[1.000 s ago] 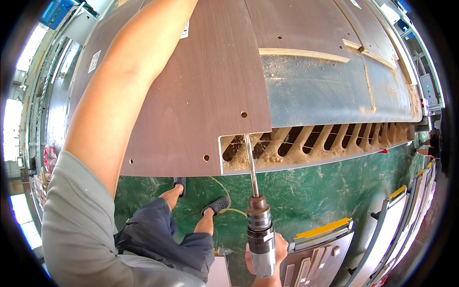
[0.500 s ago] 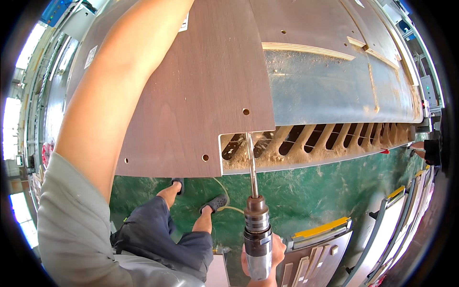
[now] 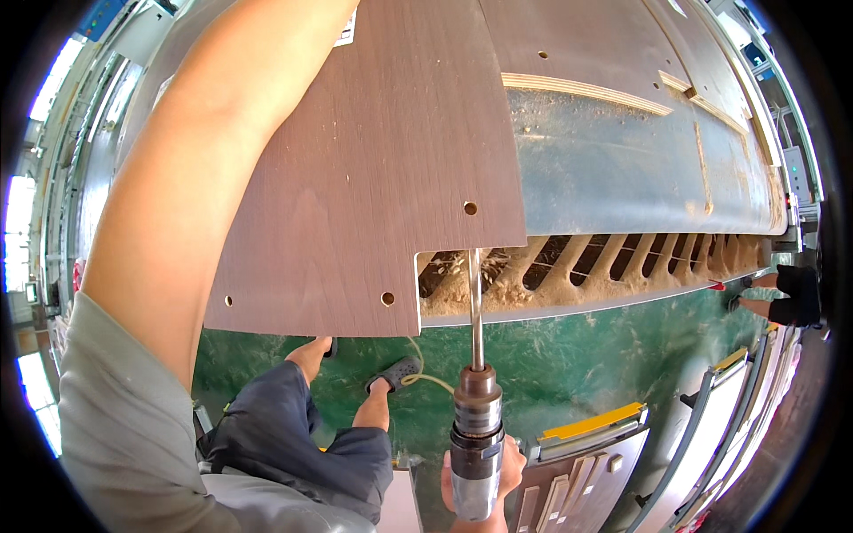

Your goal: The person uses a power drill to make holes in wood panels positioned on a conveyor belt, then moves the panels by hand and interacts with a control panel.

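My right hand grips a dark and silver power drill; its long steel bit points away from me, reaching the inner edge of a cutout in a brown wood-grain panel. Pale chips show around the bit there. Round holes pierce the panel. My left forearm stretches over the panel to beyond the top edge, so that hand is out of view. Beneath the cutout runs a slotted, sawdust-covered rail, and right of the panel lies a dusty grey-blue surface with plywood strips.
My legs and shoes stand on a green floor, beside a pale hose. Leaning boards with yellow-edged racks are at lower right. Another person's legs show at the far right, by machine frames.
The other person's legs have come further into view at the right. The panel's holes and strips sit slightly shifted in the picture; the drill stays at the cutout, with more chips visible.
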### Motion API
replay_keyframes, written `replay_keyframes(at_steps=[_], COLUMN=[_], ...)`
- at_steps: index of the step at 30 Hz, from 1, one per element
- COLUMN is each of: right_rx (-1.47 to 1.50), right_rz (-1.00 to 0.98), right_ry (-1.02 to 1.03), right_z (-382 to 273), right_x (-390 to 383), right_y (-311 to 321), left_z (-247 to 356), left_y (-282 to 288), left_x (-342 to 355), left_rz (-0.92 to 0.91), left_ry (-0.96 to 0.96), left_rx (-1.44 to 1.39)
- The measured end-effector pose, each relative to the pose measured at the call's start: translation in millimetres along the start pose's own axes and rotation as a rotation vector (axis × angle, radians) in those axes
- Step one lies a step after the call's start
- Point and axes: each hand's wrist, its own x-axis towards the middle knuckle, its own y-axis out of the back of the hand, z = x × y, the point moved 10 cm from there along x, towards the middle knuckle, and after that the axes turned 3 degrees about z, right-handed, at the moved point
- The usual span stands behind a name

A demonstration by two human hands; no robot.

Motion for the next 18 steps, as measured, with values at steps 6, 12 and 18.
replay_keyframes(at_steps=[6,12,18], right_rx=[0.011,0.006,0.01], right_rz=[-0.034,0.004,-0.016], right_ry=[-0.104,-0.131,0.012], right_z=[-0.6,13.6,7.6], right_x=[4.4,-2.3,-1.6], right_y=[-3.8,-6.5,-2.0], left_z=[-4.1,0.0,-2.8], left_y=[-4.9,-1.3,-0.9], left_x=[0.9,-0.2,1.1], left_rz=[-0.044,0.024,0.016], left_ry=[-0.004,-0.002,-0.003], left_rx=[-0.058,-0.04,-0.009])
